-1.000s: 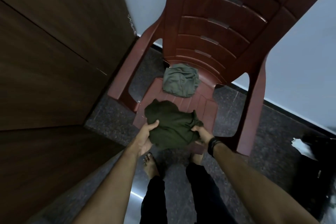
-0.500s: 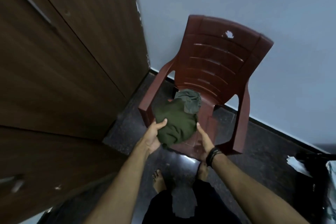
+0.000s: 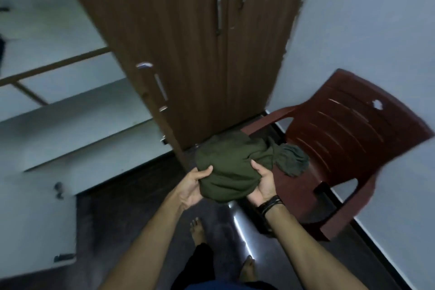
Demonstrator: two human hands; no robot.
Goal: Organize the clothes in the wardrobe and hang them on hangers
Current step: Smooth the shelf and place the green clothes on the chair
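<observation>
- Step in hand, by judgement: carrying one garment from the chair toward the wardrobe, ahead of any hanging.
- Bundled dark olive-green cloth garment (image 3: 231, 167) held in the air between both hands, in front of the closed wardrobe doors and just left of the chair.
- Left hand (image 3: 191, 187) clamped on the bundle's left edge, thumb on top, fingers underneath.
- Right hand (image 3: 262, 183) clamped on the right edge, thumb pressed over the cloth, a dark banded wrist strap (image 3: 270, 205) just below.
- Second, greyer green crumpled garment (image 3: 293, 160) lying on the seat of the reddish-brown moulded plastic armchair (image 3: 348, 139), partly hidden behind the held bundle.
- Dark brown wood-grain wardrobe (image 3: 200, 42) shut, its long metal bar handles (image 3: 219, 14) untouched; no hanger in sight.
- Next move, as judged: freeing one hand to pull a door open, or shaking the bundle out flat before finding a hanger; a one-handed grip risks loose folds slipping.
- Against the frame half a second earlier: bundle lifted clear of the seat and swung left, view turned from chair toward the wardrobe front, chair now off to the right.
</observation>
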